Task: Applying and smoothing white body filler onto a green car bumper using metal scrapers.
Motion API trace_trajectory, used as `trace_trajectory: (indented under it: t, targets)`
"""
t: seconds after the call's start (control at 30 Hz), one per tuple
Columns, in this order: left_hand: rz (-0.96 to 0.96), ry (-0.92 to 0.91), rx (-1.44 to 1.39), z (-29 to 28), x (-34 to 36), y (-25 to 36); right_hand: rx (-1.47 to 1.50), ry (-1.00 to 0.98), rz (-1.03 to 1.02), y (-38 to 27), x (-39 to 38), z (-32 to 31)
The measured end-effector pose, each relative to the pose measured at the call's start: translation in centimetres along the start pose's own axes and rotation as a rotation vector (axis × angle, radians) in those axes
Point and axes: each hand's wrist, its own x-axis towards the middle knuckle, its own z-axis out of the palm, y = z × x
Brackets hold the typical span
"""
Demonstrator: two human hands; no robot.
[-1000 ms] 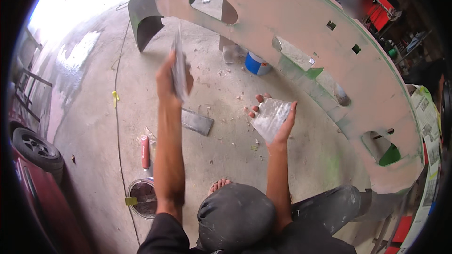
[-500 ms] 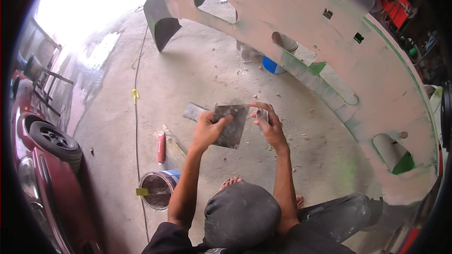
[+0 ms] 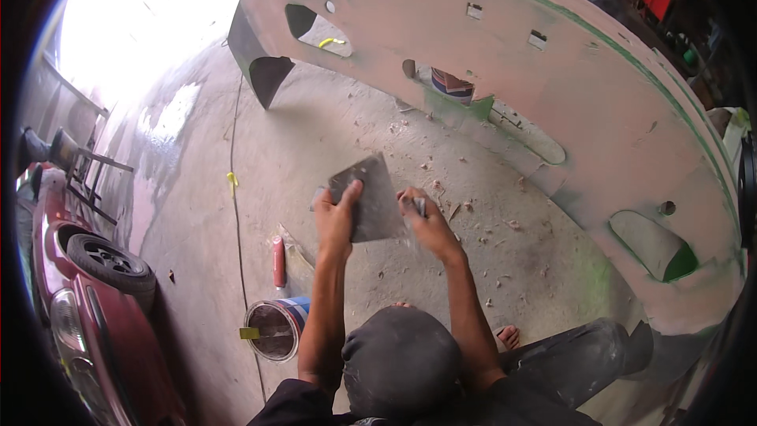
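A pink car bumper (image 3: pixel 552 87) arches over the concrete floor. Below its middle, the left hand (image 3: pixel 337 221) grips a grey metal spreader plate (image 3: pixel 374 197); the right hand (image 3: pixel 426 221) closes on a small scraper beside it. An open, empty-looking paint can (image 3: pixel 276 330) stands lower left of the bumper.

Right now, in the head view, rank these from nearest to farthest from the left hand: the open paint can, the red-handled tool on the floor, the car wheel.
From the left hand:
1. Red-handled tool, on the floor just to its lower left.
2. Open paint can, lower down, beside the left forearm.
3. Car wheel, far left on the red car.
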Motion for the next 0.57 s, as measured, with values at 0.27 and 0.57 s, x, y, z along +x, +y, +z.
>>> trace_trajectory:
  t: [0.27, 0.57]
  targets:
    - [0.138, -0.225, 0.337, 0.5, -1.1, 3.0, 0.25, -0.021, -0.137, -2.7, 0.5, -0.4]
    - [0.023, 0.064, 0.108, 1.2, -1.9, 4.2, 0.111, -0.095, -0.228, -2.4, 0.6, 1.3]
